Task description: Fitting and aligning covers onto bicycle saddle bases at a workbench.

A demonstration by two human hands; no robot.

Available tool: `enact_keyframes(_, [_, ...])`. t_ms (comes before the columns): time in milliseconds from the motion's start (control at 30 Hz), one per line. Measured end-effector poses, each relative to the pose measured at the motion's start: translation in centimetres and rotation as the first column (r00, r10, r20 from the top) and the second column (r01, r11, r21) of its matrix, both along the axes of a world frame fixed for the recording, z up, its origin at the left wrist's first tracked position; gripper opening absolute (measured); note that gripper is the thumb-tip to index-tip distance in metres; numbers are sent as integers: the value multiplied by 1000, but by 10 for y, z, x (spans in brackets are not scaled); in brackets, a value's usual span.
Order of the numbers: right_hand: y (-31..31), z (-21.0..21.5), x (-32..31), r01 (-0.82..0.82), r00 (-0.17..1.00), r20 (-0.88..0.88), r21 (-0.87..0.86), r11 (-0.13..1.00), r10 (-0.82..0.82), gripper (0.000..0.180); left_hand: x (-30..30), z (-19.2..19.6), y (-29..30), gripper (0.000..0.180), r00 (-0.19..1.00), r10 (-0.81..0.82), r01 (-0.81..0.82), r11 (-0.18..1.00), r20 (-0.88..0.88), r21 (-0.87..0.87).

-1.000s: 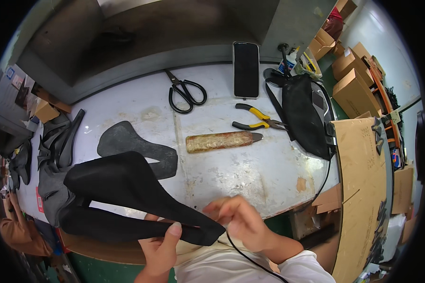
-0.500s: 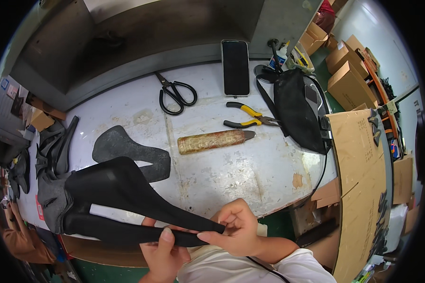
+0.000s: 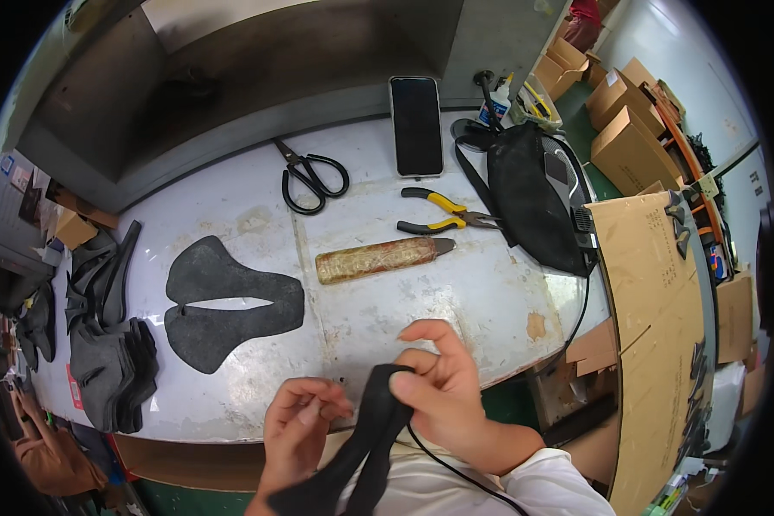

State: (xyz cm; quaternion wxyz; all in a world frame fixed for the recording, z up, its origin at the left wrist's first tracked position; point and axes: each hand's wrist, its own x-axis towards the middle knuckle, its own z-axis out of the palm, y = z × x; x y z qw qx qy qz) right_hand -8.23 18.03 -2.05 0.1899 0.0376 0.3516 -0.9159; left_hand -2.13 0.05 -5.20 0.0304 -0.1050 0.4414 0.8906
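Worn white worktable, scuffed and stained, grey wall panels behind, cardboard boxes stacked off to the right.

Right hand at the near table edge, thumb and forefinger pinched shut on the top fold of a black flexible saddle-shaped cover; remaining fingers lifted and spread. Left hand just beside it, fingers curled around the same black cover lower down, gripping. Cover hanging off the table edge toward the body, folded narrow, below both hands. Thin black cord running from under the right hand across a white sleeve.

Farther out on the table: flat dark grey saddle-shaped cutout with a centre slit, left of centre. Stack of dark grey shaped pieces at the left edge. Brownish wrapped cylinder with a dark tip mid-table. Yellow-handled pliers just beyond it. Black-handled scissors, dark smartphone, black fabric bag with strap toward the far and right side.
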Motion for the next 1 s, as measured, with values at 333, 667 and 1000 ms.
enact_keyframes(333, [-11,0,6,-232,962,-81,269,935,262,38,-7,11,5,20,993,-113,105,978,-35,-182])
enact_keyframes(667, [-13,4,0,-237,970,3,231,944,243,37,-13,17,10,32,997,-77,74,968,-2,-239])
enact_keyframes(1000, [-1,-6,-9,-77,755,-390,745,662,527,18,-18,18,4,18,970,-111,120,992,214,-31])
